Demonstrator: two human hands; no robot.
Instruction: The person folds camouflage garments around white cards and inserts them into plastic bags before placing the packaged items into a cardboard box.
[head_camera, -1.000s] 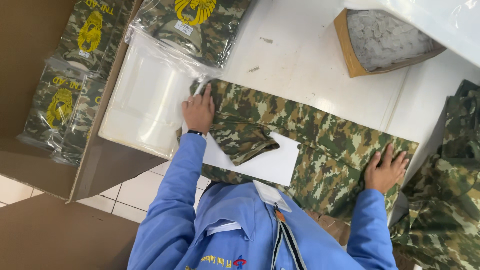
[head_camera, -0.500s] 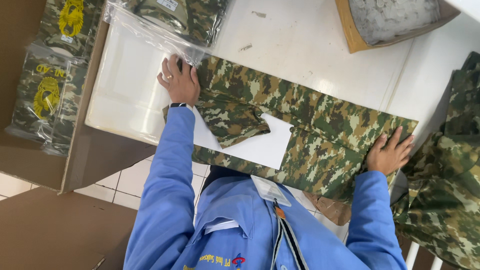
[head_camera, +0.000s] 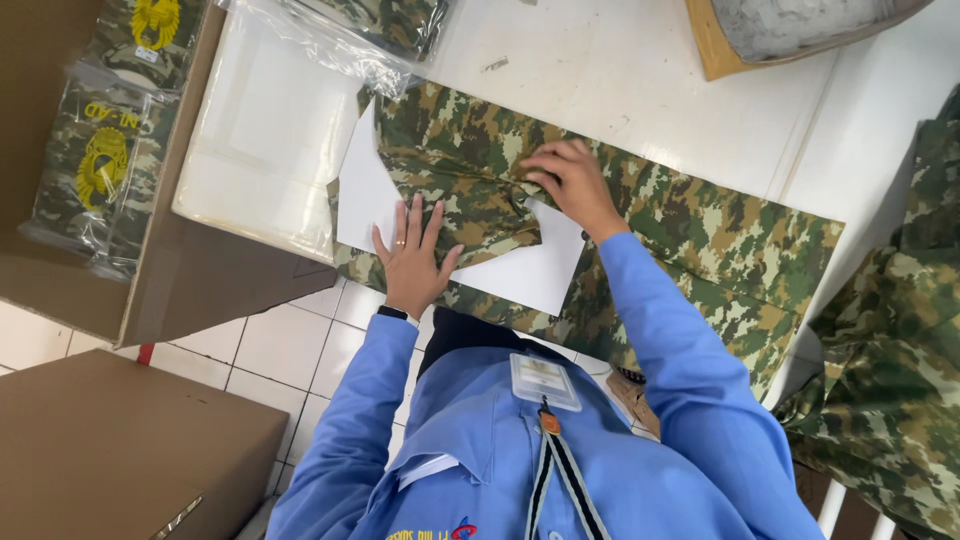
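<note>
Left hand (head_camera: 413, 262) lies flat, open, on the green camouflage cloth garment (head_camera: 690, 240); right hand (head_camera: 565, 182) pinches its fold over white card sheet (head_camera: 520, 272).

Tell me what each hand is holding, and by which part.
The right hand pinches a fold of the camouflage garment near its middle. The left hand holds nothing: it lies flat, pressing the folded cloth onto the white sheet.

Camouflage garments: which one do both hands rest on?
The flat camouflage garment spread across the white table, wrapped around a white card. The left hand and right hand press it; the others are bagged or heaped aside.
</note>
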